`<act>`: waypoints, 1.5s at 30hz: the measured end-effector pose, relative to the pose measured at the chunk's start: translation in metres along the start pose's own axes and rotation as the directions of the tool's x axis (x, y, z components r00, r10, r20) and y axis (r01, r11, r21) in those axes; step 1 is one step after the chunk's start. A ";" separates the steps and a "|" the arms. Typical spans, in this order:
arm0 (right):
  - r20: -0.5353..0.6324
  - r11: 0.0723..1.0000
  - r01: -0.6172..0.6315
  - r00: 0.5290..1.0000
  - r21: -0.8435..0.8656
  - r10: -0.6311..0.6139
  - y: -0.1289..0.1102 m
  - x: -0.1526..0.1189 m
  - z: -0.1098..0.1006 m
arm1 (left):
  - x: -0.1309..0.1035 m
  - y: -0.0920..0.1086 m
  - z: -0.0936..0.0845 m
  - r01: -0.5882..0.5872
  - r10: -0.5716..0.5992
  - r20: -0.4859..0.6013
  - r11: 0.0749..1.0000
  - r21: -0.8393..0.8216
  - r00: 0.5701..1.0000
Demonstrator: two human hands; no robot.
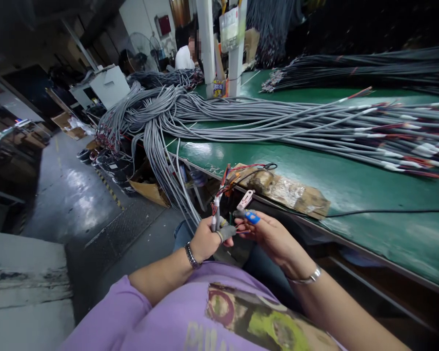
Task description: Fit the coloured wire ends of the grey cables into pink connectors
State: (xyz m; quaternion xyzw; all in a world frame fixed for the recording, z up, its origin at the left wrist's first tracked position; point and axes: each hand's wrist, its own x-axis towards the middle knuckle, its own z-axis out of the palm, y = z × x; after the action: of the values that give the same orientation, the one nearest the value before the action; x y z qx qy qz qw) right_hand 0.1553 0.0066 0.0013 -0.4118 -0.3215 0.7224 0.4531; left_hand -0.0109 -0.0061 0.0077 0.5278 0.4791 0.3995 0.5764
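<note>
Several grey cables [218, 214] with white-wrapped ends and thin coloured wires stand up out of my left hand [207, 240], which is closed round them. A grey cover sits on its thumb. My right hand [269, 231] has its fingers together, pinching thin coloured wires [243, 231] just right of the cables. Its thumb wears a grey cover and blue tape [252, 217]. Past the right fingertips, at the table edge, is a small pinkish-white tool [245, 200] of a kind I cannot make out. Red and orange wires [226, 178] rise above the cable ends.
A big bundle of grey cables [219, 114] lies across the green table [314, 180] and hangs over its edge. A taped cardboard-like block [289, 192] with a black cord lies at the front edge. A person [185, 57] sits beyond white posts [206, 44]. Cardboard boxes [149, 183] stand below.
</note>
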 end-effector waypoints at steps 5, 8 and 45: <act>0.030 0.995 -0.053 0.998 -0.080 0.056 0.003 -0.005 -0.004 | -0.001 -0.001 0.002 -0.041 0.042 -0.035 0.998 0.040 0.998; 0.020 0.980 0.053 0.999 -0.190 -0.050 0.006 -0.005 0.000 | -0.001 0.000 0.002 -0.048 0.048 -0.006 0.997 0.062 0.999; 0.136 0.997 -0.039 0.990 0.069 0.030 0.009 0.004 0.007 | 0.001 0.003 -0.002 0.044 -0.030 0.133 0.994 -0.103 0.991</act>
State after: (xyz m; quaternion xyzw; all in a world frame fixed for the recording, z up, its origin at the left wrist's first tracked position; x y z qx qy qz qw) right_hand 0.1449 0.0064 -0.0048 -0.3510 -0.3180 0.7673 0.4324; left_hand -0.0121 -0.0040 0.0109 0.5127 0.4280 0.3778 0.6413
